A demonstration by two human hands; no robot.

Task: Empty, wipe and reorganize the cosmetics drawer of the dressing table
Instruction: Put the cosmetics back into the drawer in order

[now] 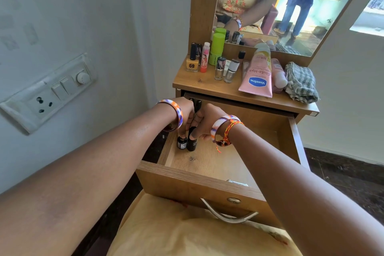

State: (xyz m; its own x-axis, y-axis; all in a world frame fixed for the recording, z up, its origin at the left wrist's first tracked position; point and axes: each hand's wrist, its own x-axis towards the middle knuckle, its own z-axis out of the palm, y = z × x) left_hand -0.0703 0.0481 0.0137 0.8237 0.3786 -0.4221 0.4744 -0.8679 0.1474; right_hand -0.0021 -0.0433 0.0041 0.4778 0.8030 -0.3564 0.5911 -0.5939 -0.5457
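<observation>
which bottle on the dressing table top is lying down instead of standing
The pink Vaseline tube, lying flat with its cap toward the mirror; the nail polish bottles left of it all stand upright.

The drawer point(207, 164) is matt wood-grain board with a polished metal handle point(226, 213) at 6 o'clock. At 1 o'clock, a glossy pink plastic tube point(258, 77) lies beside a rough checked cloth point(301, 83). Two small bottles point(187, 141) look shiny black. The bangles point(176, 114) appear smooth, glossy plastic.
</observation>
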